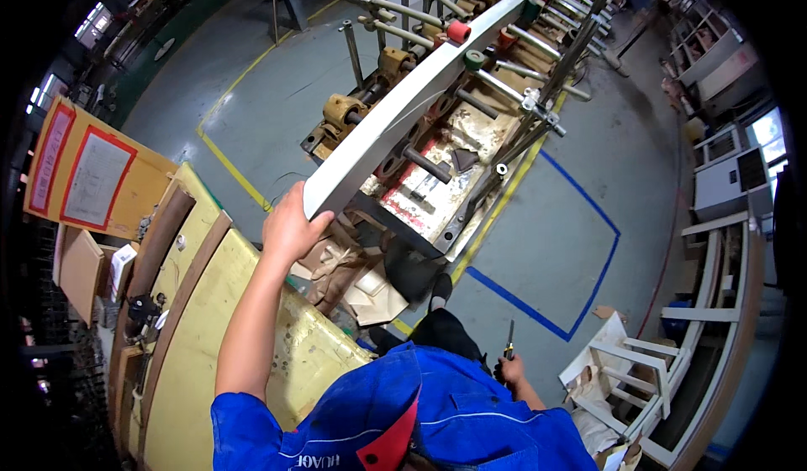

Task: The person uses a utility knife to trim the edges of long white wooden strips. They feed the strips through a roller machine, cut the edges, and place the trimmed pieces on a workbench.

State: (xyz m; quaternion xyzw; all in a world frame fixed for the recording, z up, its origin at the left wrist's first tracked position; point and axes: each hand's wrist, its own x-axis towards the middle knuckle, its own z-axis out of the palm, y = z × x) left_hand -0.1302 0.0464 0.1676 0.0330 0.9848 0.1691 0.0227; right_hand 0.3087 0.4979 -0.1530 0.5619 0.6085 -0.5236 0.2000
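My left hand [291, 226] grips the near end of a long, white, board-like profile [391, 132], thumb on one side and fingers on the other. The profile runs away from me across a machine bed [463, 175] and passes between red rollers [458, 32] and green rollers [474, 60]. Low at my right side, my right hand [514, 370] holds a hand tool [509, 349] with a black-and-yellow handle. Its narrow dark blade points away from me; whether it is a knife or a file I cannot tell.
A yellow-topped bench [208, 320] stands at my left, with brown strips [183, 307] along it. Crumpled brown paper [334, 263] and cardboard [375, 297] lie beneath the machine's near end. A white frame rack [637, 370] is at the right. Metal rods [536, 42] jut over the bed.
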